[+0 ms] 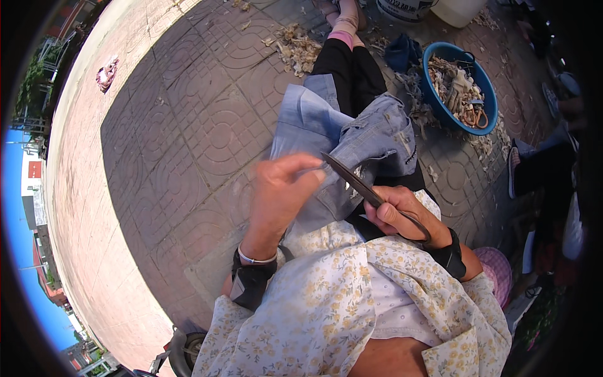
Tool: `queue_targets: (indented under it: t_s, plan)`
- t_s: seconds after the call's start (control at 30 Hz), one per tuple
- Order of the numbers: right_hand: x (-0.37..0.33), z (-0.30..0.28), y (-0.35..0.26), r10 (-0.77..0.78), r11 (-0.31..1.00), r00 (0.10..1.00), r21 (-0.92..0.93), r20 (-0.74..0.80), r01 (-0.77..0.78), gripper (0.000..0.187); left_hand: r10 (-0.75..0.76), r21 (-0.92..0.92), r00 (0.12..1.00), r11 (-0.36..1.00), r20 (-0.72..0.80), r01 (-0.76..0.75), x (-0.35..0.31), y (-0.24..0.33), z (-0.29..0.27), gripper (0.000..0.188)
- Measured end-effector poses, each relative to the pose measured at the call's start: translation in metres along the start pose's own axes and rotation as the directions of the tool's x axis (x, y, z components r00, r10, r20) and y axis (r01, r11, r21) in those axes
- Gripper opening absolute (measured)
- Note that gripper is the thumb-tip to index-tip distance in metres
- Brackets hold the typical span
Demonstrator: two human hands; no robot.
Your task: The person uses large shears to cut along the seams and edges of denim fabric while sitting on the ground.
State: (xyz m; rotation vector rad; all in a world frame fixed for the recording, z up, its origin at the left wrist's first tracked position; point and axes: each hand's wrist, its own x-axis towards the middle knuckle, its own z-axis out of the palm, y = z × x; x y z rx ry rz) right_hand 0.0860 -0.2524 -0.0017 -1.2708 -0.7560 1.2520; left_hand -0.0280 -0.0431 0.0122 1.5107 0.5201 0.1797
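My right hand (pixel 402 212) is wrapped round the handles of dark scissors (pixel 353 176), whose blades look closed and point up and to the left. Beside the blade tip is my left hand (pixel 279 191), slightly blurred, its thumb and forefinger pinched together. Whatever lies between those fingertips is too small to make out. Under both hands, a light blue denim garment (pixel 308 119) drapes over my lap and black-trousered legs. Small pale bits lie on the denim below the scissors.
To the right of my legs stands a blue basin (pixel 488 107) with pale scraps, a glove and an orange-handled tool. A scrap pile (pixel 298 50) lies on the paving left of my feet. Pale buckets (pixel 453 9) stand beyond. At the right edge sits another person (pixel 543 166).
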Motion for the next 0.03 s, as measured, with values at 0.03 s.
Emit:
queue_targets:
  t_s: [0.03]
  plan:
    - [0.0002, 0.0003, -0.0004, 0.001, 1.000, 1.000, -0.001, 0.001, -0.001, 0.046, -0.030, 0.035, 0.999, 0.999, 0.026, 0.029, -0.0012, -0.0005, 0.0025, 0.016]
